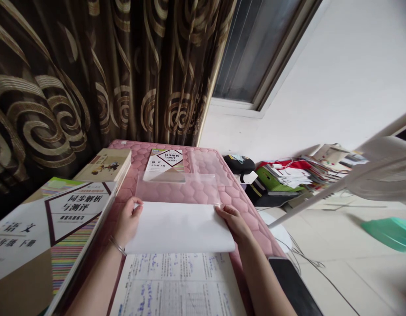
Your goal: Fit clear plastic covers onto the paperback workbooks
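My left hand point(129, 219) grips the left edge of a white sheet point(179, 228), thumb on top and fingers curled under. Over at the right edge, my right hand point(234, 221) pinches the same sheet. A clear plastic film point(176, 188) extends from the sheet's far edge over the pink quilted surface point(242, 202). Beneath the sheet, toward me, lies an open page with blue handwriting point(176, 285).
A large workbook point(48, 232) lies at the left, a tan book point(106, 164) behind it, and another workbook point(166, 160) at the far end. A black phone point(291, 285) rests at the right edge. Piled books point(288, 175), a fan point(380, 171) and a green object point(390, 232) occupy the floor.
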{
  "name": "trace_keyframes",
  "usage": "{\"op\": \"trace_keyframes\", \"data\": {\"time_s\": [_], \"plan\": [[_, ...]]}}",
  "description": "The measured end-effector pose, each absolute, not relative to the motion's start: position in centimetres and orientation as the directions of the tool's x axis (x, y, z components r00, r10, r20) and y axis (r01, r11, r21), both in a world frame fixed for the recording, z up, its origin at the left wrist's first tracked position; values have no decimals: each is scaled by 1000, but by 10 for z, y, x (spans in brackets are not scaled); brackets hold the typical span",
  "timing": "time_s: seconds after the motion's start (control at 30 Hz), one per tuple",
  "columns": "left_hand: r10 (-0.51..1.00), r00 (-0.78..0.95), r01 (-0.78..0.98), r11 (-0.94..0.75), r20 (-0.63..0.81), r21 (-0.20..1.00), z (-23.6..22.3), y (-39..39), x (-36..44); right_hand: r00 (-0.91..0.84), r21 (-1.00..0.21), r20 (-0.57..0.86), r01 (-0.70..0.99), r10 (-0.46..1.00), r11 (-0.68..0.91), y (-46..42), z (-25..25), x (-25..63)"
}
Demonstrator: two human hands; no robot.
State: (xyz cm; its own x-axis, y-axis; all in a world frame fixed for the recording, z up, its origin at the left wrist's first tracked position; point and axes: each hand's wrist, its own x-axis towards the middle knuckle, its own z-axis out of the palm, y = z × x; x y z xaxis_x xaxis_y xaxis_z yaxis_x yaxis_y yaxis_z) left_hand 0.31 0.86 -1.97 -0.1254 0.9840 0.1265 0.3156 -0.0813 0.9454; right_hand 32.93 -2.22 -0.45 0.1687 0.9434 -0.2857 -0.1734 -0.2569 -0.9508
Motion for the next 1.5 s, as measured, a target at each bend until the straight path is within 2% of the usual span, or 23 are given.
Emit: {"op": "trace_keyframes", "data": {"time_s": [0.13,0.2,0.27,0.43,0.5,0.77,0.93,1.1,1.27,1.37,1.5], "plan": [[992,-123,189,61,-38,980,-28,12,2,161,-939,-278,-255,947,-232,-21,-8,331],[991,-112,178,89,-70,980,-29,13,1,158,-930,-288,-283,944,-236,-20,-12,333],[994,-92,205,71,-53,976,-28,13,1,178,-934,-291,-268,940,-238,-19,-18,335],[999,-37,317,49,-39,947,-27,13,0,355,-964,-262,-47,898,-263,-14,-33,341],[998,-35,329,66,-57,942,-28,13,0,381,-963,-252,-7,890,-269,-13,-35,341],[997,-56,332,72,-57,941,-34,15,-1,274,-958,-270,-174,923,-228,-15,-29,340],[998,-62,374,24,-1,927,-34,15,-1,231,-973,-208,-152,950,-176,-16,-28,340],[997,-11,498,-55,70,865,-21,11,2,239,-974,-223,-91,945,-206,-14,-28,340],[995,29,509,-100,99,855,-14,9,4,249,-977,-211,-58,945,-203,-14,-28,340],[995,43,517,-101,92,850,-16,10,3,251,-977,-185,54,950,-205,-16,-27,338],[992,57,548,-122,109,828,-20,11,2,206,-938,-93,310,974,-155,-18,-18,335]]}}
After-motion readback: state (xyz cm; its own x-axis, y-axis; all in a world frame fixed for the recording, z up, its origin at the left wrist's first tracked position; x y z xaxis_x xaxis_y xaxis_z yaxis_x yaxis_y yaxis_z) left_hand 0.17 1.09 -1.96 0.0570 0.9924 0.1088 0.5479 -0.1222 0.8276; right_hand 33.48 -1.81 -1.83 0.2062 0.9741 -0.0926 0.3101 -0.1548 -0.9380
